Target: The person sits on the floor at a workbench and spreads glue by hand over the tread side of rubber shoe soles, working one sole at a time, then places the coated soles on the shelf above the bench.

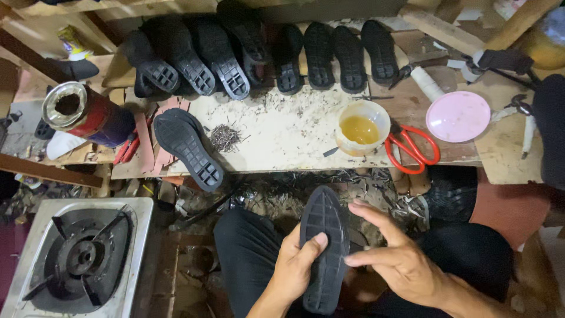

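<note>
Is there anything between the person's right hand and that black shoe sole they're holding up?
Nothing visible. The left hand grips the black sole from its left edge, thumb across the face. The right hand is open beside the sole's right edge, fingertips at or nearly on it, with no tool or scrap between them.

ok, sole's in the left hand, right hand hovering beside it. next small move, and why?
Probably reach the right hand forward to the glue tub. The left hand grips the black sole with its ribbed face up, the right hand is open and holds nothing, and the tub of amber liquid sits uncovered on the bench straight ahead.
</note>
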